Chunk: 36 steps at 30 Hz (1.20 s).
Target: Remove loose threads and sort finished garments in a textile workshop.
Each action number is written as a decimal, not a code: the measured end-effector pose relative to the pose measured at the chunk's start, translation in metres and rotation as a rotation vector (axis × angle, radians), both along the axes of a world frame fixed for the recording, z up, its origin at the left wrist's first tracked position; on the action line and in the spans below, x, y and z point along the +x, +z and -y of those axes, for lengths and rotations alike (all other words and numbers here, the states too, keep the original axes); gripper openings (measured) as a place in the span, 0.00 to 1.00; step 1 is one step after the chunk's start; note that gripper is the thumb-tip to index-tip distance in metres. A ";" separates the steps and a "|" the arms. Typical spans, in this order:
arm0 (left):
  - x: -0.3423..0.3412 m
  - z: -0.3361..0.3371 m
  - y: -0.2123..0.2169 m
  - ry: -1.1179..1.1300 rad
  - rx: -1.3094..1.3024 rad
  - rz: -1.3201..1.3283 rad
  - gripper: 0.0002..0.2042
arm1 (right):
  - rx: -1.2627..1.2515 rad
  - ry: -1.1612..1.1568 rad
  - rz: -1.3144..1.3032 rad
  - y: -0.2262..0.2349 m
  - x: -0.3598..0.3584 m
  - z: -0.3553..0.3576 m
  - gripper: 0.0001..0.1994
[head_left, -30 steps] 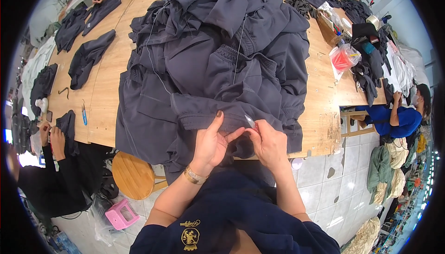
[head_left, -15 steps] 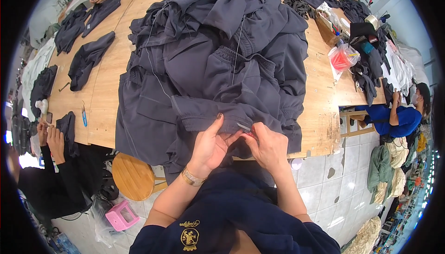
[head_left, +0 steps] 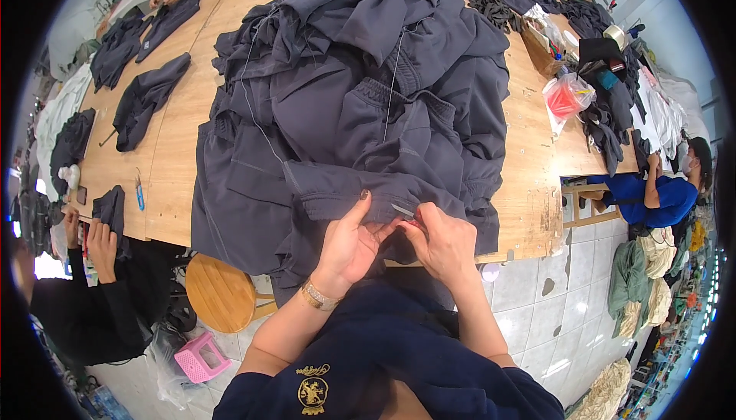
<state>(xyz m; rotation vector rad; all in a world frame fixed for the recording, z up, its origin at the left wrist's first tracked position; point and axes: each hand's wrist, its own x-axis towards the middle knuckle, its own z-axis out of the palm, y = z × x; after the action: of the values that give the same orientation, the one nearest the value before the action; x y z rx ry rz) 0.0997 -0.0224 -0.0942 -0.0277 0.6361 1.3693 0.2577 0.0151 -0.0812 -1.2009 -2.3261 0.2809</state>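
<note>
A large heap of dark grey garments point(head_left: 322, 106) with gathered elastic edges and loose pale threads covers the table in front of me. At its near edge lies a stitched, gathered band point(head_left: 330, 204). My left hand point(head_left: 349, 247) grips this band, thumb on top and fingers curled at its edge. In my right hand point(head_left: 445, 240) is a small tool with a pointed silver blade point(head_left: 402, 210), the blade lying over the cloth. Its handle is mostly hidden by my fingers, with a bit of red beside them. The fingertips of both hands meet at the cloth edge.
The wooden table point(head_left: 529, 213) ends just in front of me. On its left lie dark garment pieces point(head_left: 149, 102) and a blue cutter point(head_left: 139, 192). A wooden stool point(head_left: 220, 291) and a pink plastic stool point(head_left: 202, 357) stand at lower left. Co-workers sit left, right and at the far left.
My hands have hardly moved. The hands of the co-worker at left have come down toward the table edge. A thin dark tool beside the left garment piece has shifted.
</note>
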 end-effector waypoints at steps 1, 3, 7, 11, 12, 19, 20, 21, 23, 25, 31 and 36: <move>0.000 0.000 0.000 0.001 -0.001 0.000 0.12 | -0.001 0.001 0.000 -0.001 0.000 0.000 0.15; 0.001 0.001 0.002 0.007 -0.010 -0.007 0.12 | 0.035 0.009 -0.013 -0.003 0.000 -0.001 0.15; 0.001 0.000 0.005 -0.001 0.013 -0.003 0.12 | 0.057 0.017 -0.008 -0.004 0.000 -0.002 0.15; 0.005 0.000 0.006 0.055 0.028 -0.128 0.13 | 0.051 0.026 -0.005 -0.003 0.001 -0.003 0.15; 0.006 -0.001 0.007 0.078 0.037 -0.177 0.13 | 0.055 0.030 0.000 -0.002 0.001 -0.003 0.15; 0.010 0.000 0.004 0.129 0.121 -0.281 0.14 | 0.053 0.037 -0.005 0.000 0.000 -0.003 0.15; 0.011 0.000 0.003 0.151 0.119 -0.310 0.14 | 0.057 0.039 -0.008 0.000 -0.001 -0.004 0.15; 0.012 0.000 0.001 0.172 0.116 -0.339 0.14 | 0.059 0.040 -0.010 0.001 -0.001 -0.004 0.15; 0.011 0.001 -0.003 0.168 0.093 -0.341 0.14 | 0.018 0.037 0.004 0.004 0.000 -0.002 0.14; 0.011 0.001 -0.005 0.164 0.069 -0.343 0.14 | -0.024 0.034 0.017 0.004 0.000 -0.001 0.13; 0.010 -0.001 -0.006 0.207 0.102 -0.378 0.13 | -0.035 0.040 0.036 0.001 0.001 -0.001 0.13; 0.011 -0.002 0.004 0.197 0.140 -0.342 0.13 | -0.008 0.067 0.049 0.003 0.000 0.000 0.13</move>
<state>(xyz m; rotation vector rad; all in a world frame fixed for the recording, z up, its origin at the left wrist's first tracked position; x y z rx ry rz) 0.1104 -0.0203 -0.0898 0.2675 0.8366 1.6232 0.2576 0.0150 -0.0777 -1.1475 -2.4127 0.2868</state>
